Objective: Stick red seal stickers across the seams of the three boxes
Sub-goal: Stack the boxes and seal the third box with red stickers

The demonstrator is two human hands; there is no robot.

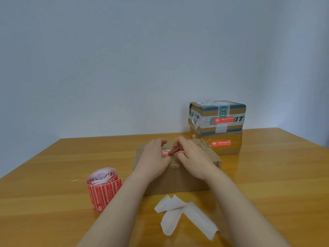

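Observation:
A plain brown cardboard box (179, 179) lies on the table in front of me. Across its top runs a red seal sticker (165, 152), mostly covered by my hands. My left hand (153, 157) rests on the box top with its thumb on the sticker's left end. My right hand (192, 155) lies beside it, its fingers pressing the sticker's right part. Behind on the right, two taped boxes are stacked: the upper box (217, 115) and the lower box (222, 142) each carry a red sticker on the front. A roll of red stickers (103, 188) stands left of the near box.
Three white strips of peeled backing paper (185, 213) lie on the wooden table (276, 184) just in front of the near box. A pale wall rises behind the table's far edge.

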